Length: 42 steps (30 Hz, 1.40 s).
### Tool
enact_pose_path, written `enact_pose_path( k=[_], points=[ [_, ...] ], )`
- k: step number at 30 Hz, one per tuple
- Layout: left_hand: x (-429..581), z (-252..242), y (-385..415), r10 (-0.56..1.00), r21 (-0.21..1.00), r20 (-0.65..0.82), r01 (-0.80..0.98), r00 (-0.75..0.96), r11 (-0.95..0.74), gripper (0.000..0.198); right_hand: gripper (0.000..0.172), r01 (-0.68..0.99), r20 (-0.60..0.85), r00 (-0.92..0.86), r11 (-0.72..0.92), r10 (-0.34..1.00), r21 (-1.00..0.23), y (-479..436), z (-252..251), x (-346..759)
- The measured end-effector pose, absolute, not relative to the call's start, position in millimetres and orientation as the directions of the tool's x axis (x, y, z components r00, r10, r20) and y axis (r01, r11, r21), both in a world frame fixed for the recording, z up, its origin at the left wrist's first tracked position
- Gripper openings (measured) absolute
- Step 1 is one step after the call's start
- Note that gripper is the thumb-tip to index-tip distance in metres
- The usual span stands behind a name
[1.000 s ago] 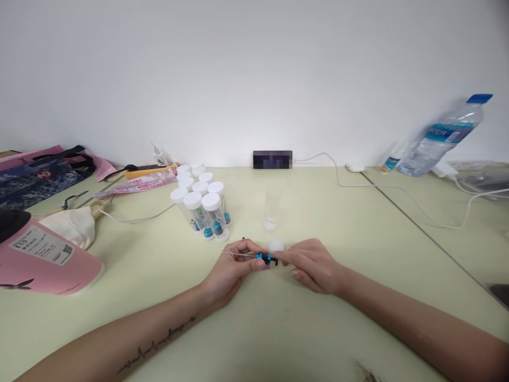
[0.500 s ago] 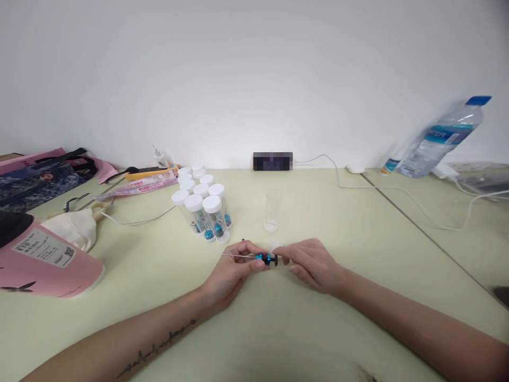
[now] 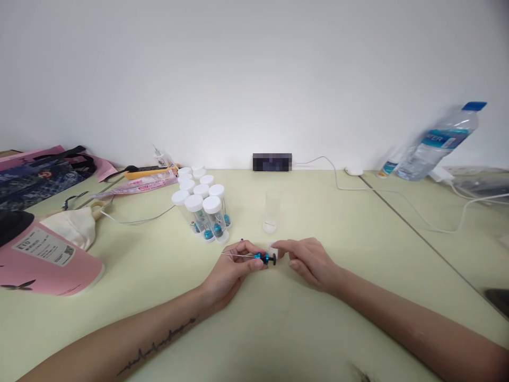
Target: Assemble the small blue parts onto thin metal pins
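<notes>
My left hand [image 3: 230,269] pinches a small blue-and-black plunger-type pick-up tool [image 3: 261,258] between thumb and fingers. Thin metal wires stick out of the tool toward the left, and its black round end [image 3: 273,259] faces right. My right hand [image 3: 312,262] is just right of that end, index finger stretched out and thumb apart, holding nothing visible. Partly behind the index fingertip lies a white cap [image 3: 272,248]. Beyond the hands a clear tube [image 3: 272,209] stands upright without a lid.
Several white-capped clear tubes [image 3: 214,217] with blue pieces inside stand at left centre. A pink cup [image 3: 59,260] tilts in at the left, near a cloth pouch [image 3: 77,225]. A phone [image 3: 272,162] leans on the wall. At the right are a cable [image 3: 409,204] and water bottle [image 3: 441,140].
My right index finger has lifted and straightened slightly near the tool's black end. My left hand keeps its hold on the tool. The view has shifted a little.
</notes>
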State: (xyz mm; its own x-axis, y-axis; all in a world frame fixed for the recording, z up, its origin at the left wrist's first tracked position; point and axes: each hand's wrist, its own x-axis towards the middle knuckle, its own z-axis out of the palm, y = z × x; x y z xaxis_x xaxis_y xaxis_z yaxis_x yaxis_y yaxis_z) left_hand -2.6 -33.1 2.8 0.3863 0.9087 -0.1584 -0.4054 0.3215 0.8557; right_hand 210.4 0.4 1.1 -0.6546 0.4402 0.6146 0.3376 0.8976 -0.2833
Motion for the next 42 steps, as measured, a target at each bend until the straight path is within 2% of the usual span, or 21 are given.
enact_pose_path(
  k=[2,7,13,19,21,23,26,32,38,42],
  points=[
    [-2,3,-33,0.908,0.855,-0.159,-0.406,0.389,0.324,0.016,0.042,0.331,0.596,-0.67,0.897,0.442,-0.293,2,1,211],
    [-1,4,-33,0.907,0.86,-0.149,-0.402,0.393,0.315,0.018,0.043,0.304,0.621,-0.689,0.927,0.373,-0.22,1,1,211],
    [0,5,-33,0.916,0.871,-0.14,-0.393,0.376,0.294,0.016,0.042,0.328,0.608,-0.669,0.904,0.426,-0.273,0,2,211],
    [1,4,-33,0.931,0.887,-0.134,-0.378,0.34,0.266,0.017,0.042,0.253,0.683,-0.66,0.949,0.313,-0.191,-3,1,210],
    [1,3,-32,0.941,0.883,-0.126,-0.396,0.315,0.251,0.016,0.041,0.28,0.659,-0.665,0.935,0.351,-0.216,-4,0,209],
    [1,2,-32,0.951,0.878,-0.117,-0.417,0.288,0.235,0.015,0.04,0.361,0.612,-0.653,0.893,0.447,-0.267,-3,1,208],
    [2,1,-32,0.956,0.87,-0.117,-0.437,0.269,0.23,0.015,0.046,0.433,0.546,-0.651,0.848,0.528,-0.304,-2,1,207],
    [2,1,-31,0.959,0.866,-0.146,-0.437,0.245,0.243,0.016,0.047,0.377,0.612,-0.623,0.872,0.488,-0.312,-3,1,210],
    [3,4,-30,0.946,0.862,-0.21,-0.409,0.245,0.298,0.018,0.049,0.394,0.541,-0.656,0.85,0.527,-0.35,-3,3,216],
    [6,5,-26,0.937,0.85,-0.267,-0.404,0.224,0.339,0.017,0.05,0.351,0.576,-0.626,0.85,0.525,-0.394,-4,5,220]
  ],
)
